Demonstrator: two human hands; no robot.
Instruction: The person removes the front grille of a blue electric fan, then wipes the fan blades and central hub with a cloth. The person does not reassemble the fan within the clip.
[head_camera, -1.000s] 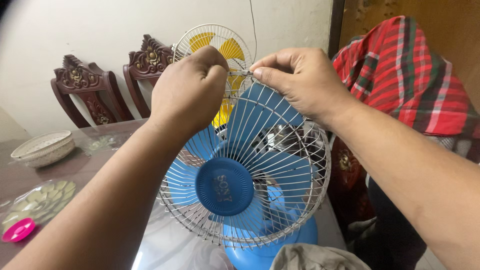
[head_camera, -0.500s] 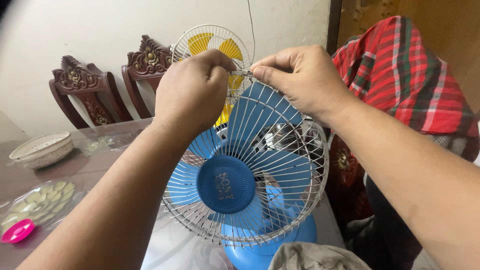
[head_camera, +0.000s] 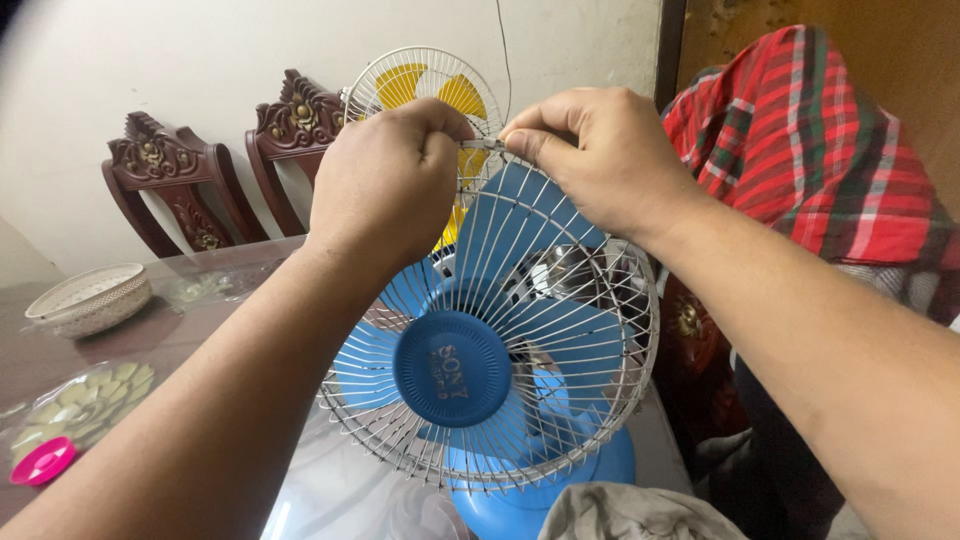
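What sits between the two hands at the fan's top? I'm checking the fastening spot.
In the head view, a small metal clip on the wire guard spans left hand and right hand.

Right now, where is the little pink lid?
In the head view, the pink lid lies at the far left edge on the glass-topped table, just below the patterned place mat, left of the left forearm.

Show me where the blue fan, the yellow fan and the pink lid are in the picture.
blue fan (head_camera: 452, 369): head view, on the round blue centre cap of its wire guard.
yellow fan (head_camera: 400, 85): head view, on a yellow blade behind its guard.
pink lid (head_camera: 41, 460): head view, on its middle.
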